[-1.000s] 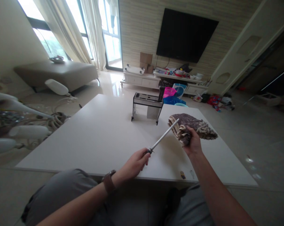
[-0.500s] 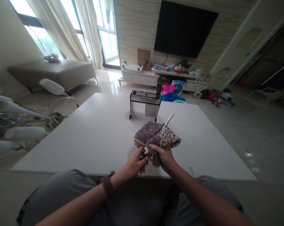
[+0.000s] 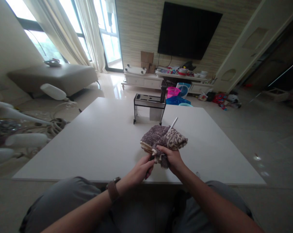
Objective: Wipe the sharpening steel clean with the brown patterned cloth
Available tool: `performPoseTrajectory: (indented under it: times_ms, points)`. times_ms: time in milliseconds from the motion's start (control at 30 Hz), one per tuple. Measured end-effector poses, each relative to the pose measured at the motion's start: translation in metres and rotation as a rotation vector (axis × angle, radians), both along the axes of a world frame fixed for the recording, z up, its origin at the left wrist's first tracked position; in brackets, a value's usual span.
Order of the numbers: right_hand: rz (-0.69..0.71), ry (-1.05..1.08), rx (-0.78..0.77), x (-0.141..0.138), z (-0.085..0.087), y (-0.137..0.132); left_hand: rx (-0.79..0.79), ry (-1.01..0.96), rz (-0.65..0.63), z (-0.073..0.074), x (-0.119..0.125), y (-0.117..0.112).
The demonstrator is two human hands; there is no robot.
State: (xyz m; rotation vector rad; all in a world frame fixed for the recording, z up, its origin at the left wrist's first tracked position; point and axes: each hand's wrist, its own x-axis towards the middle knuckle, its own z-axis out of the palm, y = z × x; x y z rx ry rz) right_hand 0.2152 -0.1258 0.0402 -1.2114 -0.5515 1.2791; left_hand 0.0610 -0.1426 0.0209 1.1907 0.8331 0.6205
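A purple-grey and cream patterned towel (image 3: 152, 135) is bunched and folded in my right hand (image 3: 172, 157), above the near part of the white table. My right thumb presses on top of its fold. A narrow silvery blade (image 3: 173, 123) sticks out of the far side of the towel, slanting up and right; its middle is hidden in the cloth. My left hand (image 3: 144, 166) is closed at the near side, around a dark handle (image 3: 151, 158) that shows only in part and lines up with the blade, like a knife. Farther back stands a clear-sided knife rack (image 3: 150, 101) with a slotted top.
The white table (image 3: 88, 139) reaches close to my knees. A small clear object (image 3: 198, 174) lies near its front edge. Lamp arms with white shades (image 3: 53, 92) stand at the left. Beyond are a pink basket (image 3: 173, 92), a low cabinet (image 3: 143, 81) and a television (image 3: 187, 30).
My left hand has closed more tightly around the dark handle. The towel and my right hand have shifted slightly to the right, and less of the blade shows beyond the cloth.
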Motion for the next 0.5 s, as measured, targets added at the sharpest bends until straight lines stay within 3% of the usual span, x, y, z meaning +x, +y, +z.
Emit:
performPoseTrajectory:
  times_ms: [500]
  points:
    - [-0.286,0.075,0.108,0.068,0.04,0.037,0.029,0.134,-0.121,0.017,-0.001,-0.004]
